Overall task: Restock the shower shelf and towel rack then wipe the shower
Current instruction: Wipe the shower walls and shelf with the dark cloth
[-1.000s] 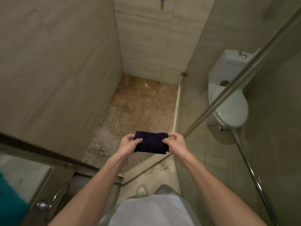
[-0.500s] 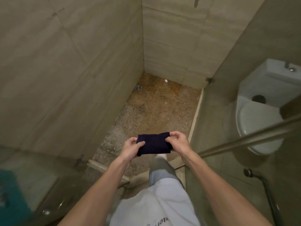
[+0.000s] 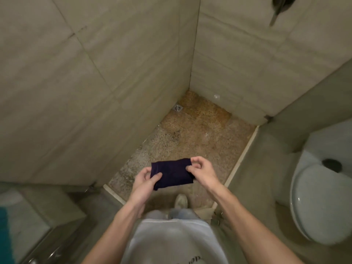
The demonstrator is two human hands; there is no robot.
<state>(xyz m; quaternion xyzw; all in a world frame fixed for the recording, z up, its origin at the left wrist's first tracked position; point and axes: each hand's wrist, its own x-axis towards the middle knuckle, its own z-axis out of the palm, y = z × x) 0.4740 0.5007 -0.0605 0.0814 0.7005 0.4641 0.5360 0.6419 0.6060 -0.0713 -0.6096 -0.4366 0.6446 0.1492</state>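
Observation:
A small dark navy cloth (image 3: 172,173), folded into a rectangle, is held flat between both hands above the shower floor (image 3: 200,134). My left hand (image 3: 145,181) pinches its left end with thumb on top. My right hand (image 3: 202,171) pinches its right end between fingertips and thumb. The shower's tiled walls (image 3: 95,82) meet in a corner ahead. No shelf or towel rack is in view.
A drain (image 3: 177,108) sits in the far corner of the pebbled floor. A white toilet (image 3: 322,202) stands at the right behind glass. A raised threshold (image 3: 242,157) borders the shower. My shoe (image 3: 181,201) is at the shower entrance. A dark fixture (image 3: 280,6) hangs top right.
The view has moved closer into the shower and turned left. Both hands keep hold of the cloth, which now looks stretched a little wider.

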